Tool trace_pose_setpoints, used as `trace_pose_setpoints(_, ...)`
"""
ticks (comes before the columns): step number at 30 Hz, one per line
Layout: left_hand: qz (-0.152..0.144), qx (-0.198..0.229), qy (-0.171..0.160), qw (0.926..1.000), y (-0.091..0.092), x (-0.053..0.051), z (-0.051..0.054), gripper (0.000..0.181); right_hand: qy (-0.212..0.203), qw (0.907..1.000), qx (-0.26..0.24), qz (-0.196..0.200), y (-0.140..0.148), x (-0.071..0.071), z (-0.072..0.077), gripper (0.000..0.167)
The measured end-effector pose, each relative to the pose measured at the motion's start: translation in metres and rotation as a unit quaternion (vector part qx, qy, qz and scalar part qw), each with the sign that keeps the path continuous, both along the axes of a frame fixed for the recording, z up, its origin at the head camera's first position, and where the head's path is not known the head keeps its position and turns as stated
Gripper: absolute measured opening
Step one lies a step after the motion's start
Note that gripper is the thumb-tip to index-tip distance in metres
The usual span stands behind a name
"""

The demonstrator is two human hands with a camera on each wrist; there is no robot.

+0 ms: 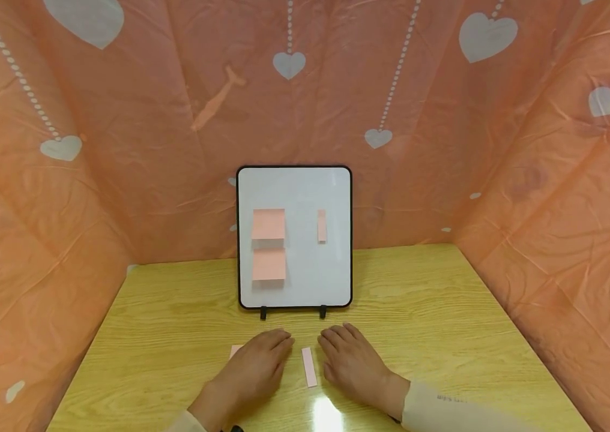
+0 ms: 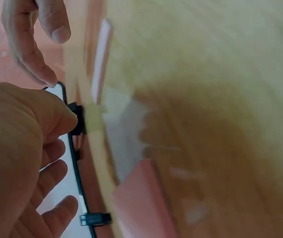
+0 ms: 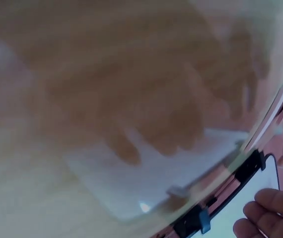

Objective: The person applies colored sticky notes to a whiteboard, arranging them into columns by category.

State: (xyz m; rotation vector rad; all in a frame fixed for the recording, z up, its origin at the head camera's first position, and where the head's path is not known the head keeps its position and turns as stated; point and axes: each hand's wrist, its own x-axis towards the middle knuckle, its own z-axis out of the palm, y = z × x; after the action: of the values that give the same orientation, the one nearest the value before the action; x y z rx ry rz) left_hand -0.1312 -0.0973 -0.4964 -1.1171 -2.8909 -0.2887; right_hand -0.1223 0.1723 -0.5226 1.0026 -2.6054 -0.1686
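My left hand [image 1: 253, 367] is above the table in front of the whiteboard [image 1: 305, 192], its fingers loosely bent and nothing visible in its grasp. Beside and partly under it in the head view lies a pink square sticky-note pad [image 1: 235, 350]; the left wrist view shows more of that pad [image 2: 144, 203], apart from the fingers. My right hand [image 1: 358, 365] hovers on the other side, fingers relaxed and holding nothing. Between the hands lies a narrow pink strip pad [image 1: 309, 367], touched by neither. Fingers of the right hand [image 3: 275, 213] appear in its own wrist view.
On the whiteboard hang two pink square notes, an upper one [image 1: 269, 224] and a lower one [image 1: 269, 264], plus a narrow pink strip [image 1: 322, 225] at right. Black feet [image 1: 263, 312] support the board. Orange cloth with hearts [image 1: 175, 150] surrounds the glossy wooden table [image 1: 418, 300].
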Motion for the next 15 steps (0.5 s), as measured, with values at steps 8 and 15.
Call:
trace_pose_setpoints(8,-0.035,-0.009,0.019,0.9992,0.005,0.011,-0.018,0.043,-0.023,0.9985,0.022,0.045,-0.004,0.019,-0.004,0.045)
trace_pose_setpoints(15,-0.051,-0.053,-0.052,0.9959,0.007,0.011,-0.021,0.069,-0.028,0.9965,0.029,0.073,-0.009,0.026,-0.005,0.044)
